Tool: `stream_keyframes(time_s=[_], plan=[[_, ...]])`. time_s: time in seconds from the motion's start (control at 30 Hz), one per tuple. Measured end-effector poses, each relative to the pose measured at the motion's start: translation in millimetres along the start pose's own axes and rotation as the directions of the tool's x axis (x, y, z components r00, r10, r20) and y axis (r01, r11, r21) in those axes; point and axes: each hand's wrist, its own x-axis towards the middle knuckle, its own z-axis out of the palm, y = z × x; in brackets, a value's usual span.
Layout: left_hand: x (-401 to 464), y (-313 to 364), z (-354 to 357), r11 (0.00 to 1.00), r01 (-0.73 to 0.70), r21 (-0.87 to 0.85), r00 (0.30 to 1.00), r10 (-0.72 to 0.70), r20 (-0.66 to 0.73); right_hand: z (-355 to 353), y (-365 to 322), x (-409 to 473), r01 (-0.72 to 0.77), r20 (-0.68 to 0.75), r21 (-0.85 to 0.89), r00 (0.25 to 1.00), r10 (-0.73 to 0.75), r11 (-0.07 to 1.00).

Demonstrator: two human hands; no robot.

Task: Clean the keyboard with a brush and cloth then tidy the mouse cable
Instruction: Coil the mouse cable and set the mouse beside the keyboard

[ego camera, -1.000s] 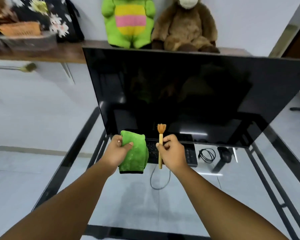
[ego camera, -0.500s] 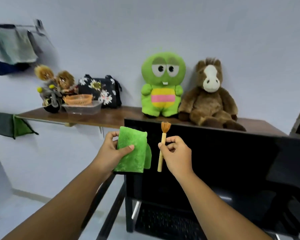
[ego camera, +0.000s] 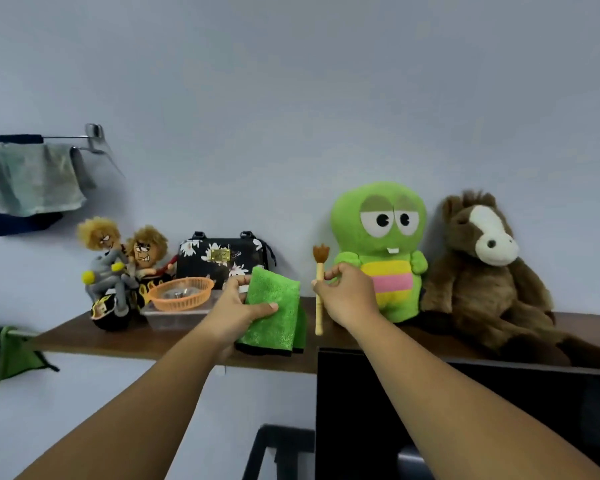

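Note:
My left hand (ego camera: 232, 315) grips a folded green cloth (ego camera: 274, 315) with a dark hem, held up in front of the wooden shelf. My right hand (ego camera: 347, 299) pinches a small brush (ego camera: 319, 289) upright by its pale wooden handle, brown bristles pointing up. Both hands are raised side by side, a short gap between cloth and brush. Neither the keyboard nor the mouse with its cable is in view. Only the top of the black monitor (ego camera: 465, 410) shows at the lower right.
A wooden wall shelf (ego camera: 118, 337) carries two dolls on a toy motorbike (ego camera: 118, 271), an orange basket (ego camera: 181, 292) on a clear box, a floral black bag (ego camera: 222, 258), a green plush (ego camera: 381, 244) and a brown horse plush (ego camera: 482, 271). Towels (ego camera: 25, 178) hang on a rail at left.
The view has tilted upward from the desk to the shelf and wall. Keyboard, mouse and cable have dropped out of sight. Both hands keep the same hold on cloth and brush.

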Motion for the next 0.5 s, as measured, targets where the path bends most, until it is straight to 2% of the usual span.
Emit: stream_keyframes(time_s=[0.2,0.33,0.4,0.5], plan=[[60.5,-37.0,-28.0,0.985,0.131,0.113,0.991,-0.134,0.023,51.3,14.2,29.1,-0.072,0.151,-0.388,0.978,0.14,0.919],[84.5,-52.4,-36.8,0.924,0.154,0.35,0.985,-0.171,0.019,69.1,19.5,37.7,-0.071,0.205,-0.576,0.952,0.228,0.814],[90.5,-53.9,-36.7,0.825,0.146,0.546,0.987,-0.158,-0.026,71.9,18.2,40.9,-0.042,0.253,-0.652,0.929,0.27,0.757],[90.6,-47.3,-32.7,0.6,0.118,0.791,0.991,-0.118,-0.058,73.5,14.4,43.5,0.068,0.335,-0.737,0.901,0.276,0.672]])
